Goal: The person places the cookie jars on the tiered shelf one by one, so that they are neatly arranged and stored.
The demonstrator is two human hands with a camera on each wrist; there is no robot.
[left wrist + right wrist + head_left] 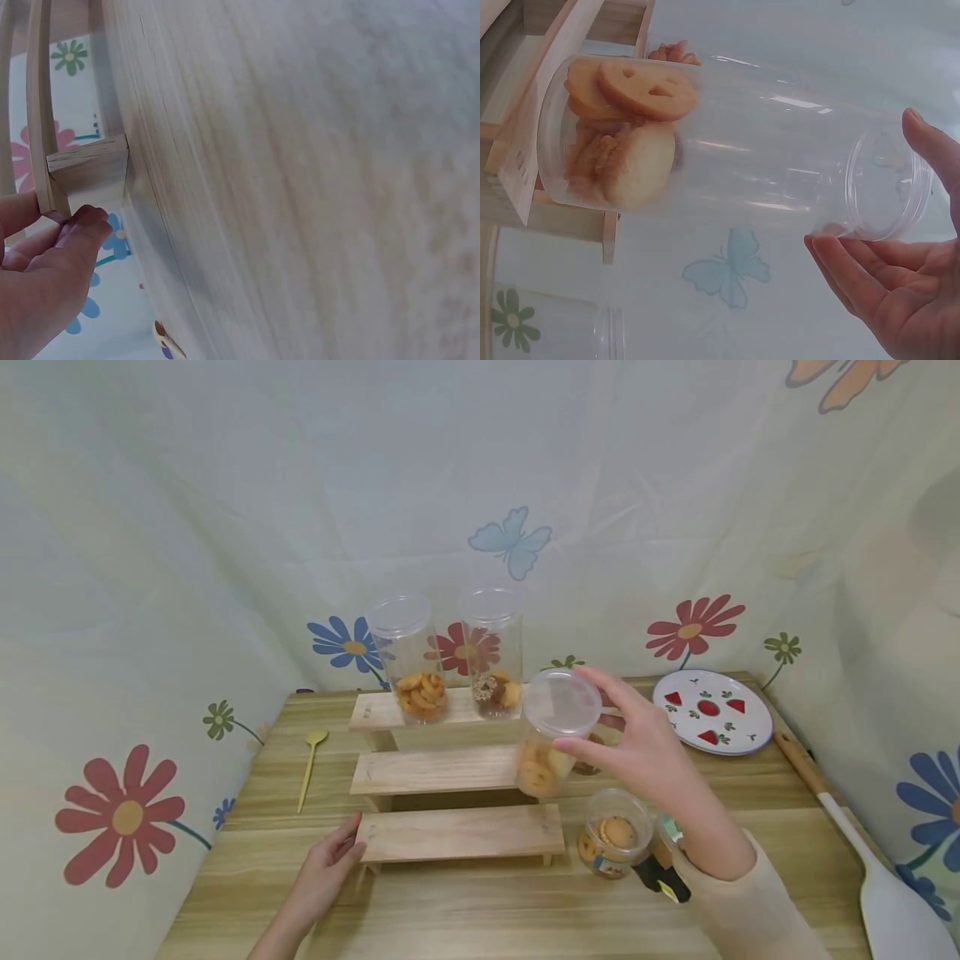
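The cookie jar is right of centre in the head view; the right hand pinches it near the lid. A loose lid or slipping fingers could drop it; base clearance over the wooden stand is uncertain. At lower left, the left hand pinches the stand's end; relaxing could permit shifting.

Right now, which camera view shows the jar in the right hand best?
The right wrist view: the jar spans much of the frame, its cookies and lid distinct. The head view shows it smaller and from above, cookies less distinct; the left wrist view doesn't show it.
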